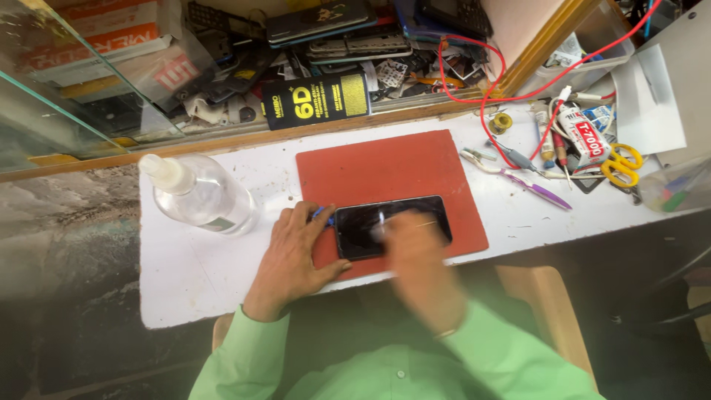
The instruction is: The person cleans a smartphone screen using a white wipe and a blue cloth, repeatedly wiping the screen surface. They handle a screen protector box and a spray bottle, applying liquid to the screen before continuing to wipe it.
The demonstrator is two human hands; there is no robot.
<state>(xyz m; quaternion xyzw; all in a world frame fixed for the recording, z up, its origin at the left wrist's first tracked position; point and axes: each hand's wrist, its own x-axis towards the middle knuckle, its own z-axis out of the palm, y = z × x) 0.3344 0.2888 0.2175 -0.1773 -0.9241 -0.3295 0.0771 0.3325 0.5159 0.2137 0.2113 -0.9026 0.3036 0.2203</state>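
Phone: a black, flat, rectangular smartphone [392, 226] lay screen-up on the near edge of a red rectangular rubber mat [385, 174].
Mat: it sat on the white worktop [185, 259].
Left hand: my left hand [296, 255] rested flat, fingers spread, touching the phone's left end; a small blue thing showed at the fingertips, too small to tell.
Right hand: my right hand [415, 255] lay over the screen's right half, blurred; I could not tell whether it gripped anything.
Bottle: a clear plastic spray bottle [200, 196] lay on its side left of the mat.
Far right: yellow-handled scissors [622, 164] and a glue tube [585, 133] sat well apart from the phone.
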